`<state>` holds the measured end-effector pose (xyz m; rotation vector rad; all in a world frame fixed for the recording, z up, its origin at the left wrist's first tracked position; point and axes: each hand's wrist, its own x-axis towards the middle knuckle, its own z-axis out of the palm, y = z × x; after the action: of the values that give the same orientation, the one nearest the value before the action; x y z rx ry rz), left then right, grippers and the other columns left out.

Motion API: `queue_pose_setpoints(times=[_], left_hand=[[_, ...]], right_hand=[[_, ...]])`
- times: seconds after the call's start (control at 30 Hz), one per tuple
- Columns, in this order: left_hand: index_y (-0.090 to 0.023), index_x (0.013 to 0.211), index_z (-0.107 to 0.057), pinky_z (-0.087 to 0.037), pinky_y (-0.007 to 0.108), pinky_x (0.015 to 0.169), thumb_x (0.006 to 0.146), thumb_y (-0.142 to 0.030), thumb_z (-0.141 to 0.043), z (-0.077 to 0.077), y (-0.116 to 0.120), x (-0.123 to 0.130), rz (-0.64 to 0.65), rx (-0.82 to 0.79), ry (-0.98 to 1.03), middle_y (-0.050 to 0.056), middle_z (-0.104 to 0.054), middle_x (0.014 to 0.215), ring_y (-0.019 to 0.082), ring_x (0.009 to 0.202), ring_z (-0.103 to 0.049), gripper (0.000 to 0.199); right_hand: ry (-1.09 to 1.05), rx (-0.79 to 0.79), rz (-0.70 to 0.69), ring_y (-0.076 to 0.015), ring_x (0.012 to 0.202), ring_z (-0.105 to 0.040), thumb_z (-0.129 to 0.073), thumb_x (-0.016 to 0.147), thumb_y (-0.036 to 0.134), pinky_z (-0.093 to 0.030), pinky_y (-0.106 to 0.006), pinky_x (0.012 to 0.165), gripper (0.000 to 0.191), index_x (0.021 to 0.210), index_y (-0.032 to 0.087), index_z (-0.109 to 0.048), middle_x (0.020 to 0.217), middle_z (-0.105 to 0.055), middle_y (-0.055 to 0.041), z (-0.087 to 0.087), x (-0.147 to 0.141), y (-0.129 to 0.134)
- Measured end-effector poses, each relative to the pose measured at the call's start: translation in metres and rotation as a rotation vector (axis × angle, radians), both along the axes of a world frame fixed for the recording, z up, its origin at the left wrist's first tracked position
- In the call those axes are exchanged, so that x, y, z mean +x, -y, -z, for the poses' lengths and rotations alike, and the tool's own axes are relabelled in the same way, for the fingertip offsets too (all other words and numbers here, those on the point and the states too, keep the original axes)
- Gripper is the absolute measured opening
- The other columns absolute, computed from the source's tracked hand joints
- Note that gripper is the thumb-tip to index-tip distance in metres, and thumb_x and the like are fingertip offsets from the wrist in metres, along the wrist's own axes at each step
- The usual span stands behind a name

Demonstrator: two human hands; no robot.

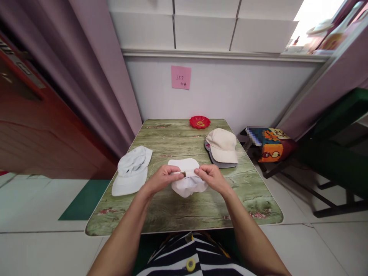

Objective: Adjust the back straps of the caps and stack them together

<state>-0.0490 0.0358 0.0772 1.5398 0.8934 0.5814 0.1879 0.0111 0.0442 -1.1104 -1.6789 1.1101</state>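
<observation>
A white baseball cap [188, 186] is held over the near middle of the table, its brim pointing toward the wall. Across its back runs a white strap with a small brass-coloured buckle [183, 174]. My left hand [164, 177] pinches the strap beside the buckle between thumb and fingers. On the other side, my right hand [212, 177] grips the strap the same way. To the left lies a pale blue cap [132, 168]. At the right, a beige cap [222, 145] rests on top of a grey cap [227, 165], which is mostly covered.
The wood-patterned table [172, 142] has rounded corners. A red scalloped dish [199, 122] sits at its far edge by the wall, below a pink note [181, 77]. Right of the table stand a cloth-covered stool [271, 147] and a dark green chair [333, 165]. A purple curtain [94, 69] hangs left.
</observation>
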Motion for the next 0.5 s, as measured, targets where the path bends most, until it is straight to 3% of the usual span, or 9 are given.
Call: queue_pose_setpoints(times=[0.2, 0.5], left_hand=[[-0.012, 0.074, -0.07, -0.039, 0.02, 0.058, 0.075, -0.041, -0.075, -0.006, -0.003, -0.012, -0.166, -0.084, 0.2, 0.001, -0.063, 0.065, 0.01, 0.059, -0.052, 0.029], [-0.011, 0.072, -0.068, -0.04, 0.018, 0.054, 0.072, -0.038, -0.08, -0.007, -0.011, -0.016, -0.283, -0.201, 0.407, 0.001, -0.063, 0.063, 0.008, 0.055, -0.053, 0.03]], right_hand=[[-0.256, -0.101, 0.043, -0.011, 0.058, -0.038, -0.064, 0.081, 0.056, -0.028, -0.023, 0.054, 0.04, 0.069, 0.018, -0.057, 0.062, -0.05, 0.0026, -0.001, 0.018, -0.005], [-0.458, -0.161, 0.13, -0.009, 0.052, -0.03, -0.065, 0.08, 0.058, -0.024, -0.021, 0.047, 0.041, 0.073, 0.02, -0.051, 0.059, -0.042, 0.006, 0.004, 0.01, -0.013]])
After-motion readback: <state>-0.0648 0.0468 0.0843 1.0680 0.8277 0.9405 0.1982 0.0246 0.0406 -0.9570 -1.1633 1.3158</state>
